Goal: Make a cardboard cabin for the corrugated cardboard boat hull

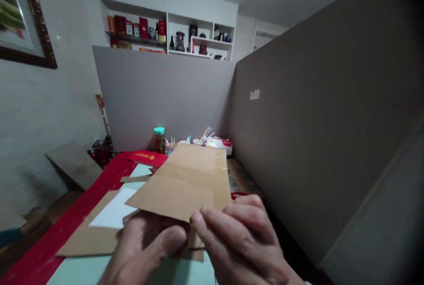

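A tan cardboard sheet is raised over the table, its near edge toward me and clear tape on its right side. My left hand is under the near left part of the sheet, thumb along the edge; its other fingers are hidden beneath. At the near edge, my right hand pinches the cardboard with its fingertips. A small cardboard strip shows below, between the hands; whether it joins the sheet is unclear. White paper lies on another cardboard piece to the left.
A red cloth and pale green mat cover the table. At the back stand a bottle with a teal lid, cups with sticks and a packet. Grey partitions rise behind and to the right. Red handles show beside my right hand.
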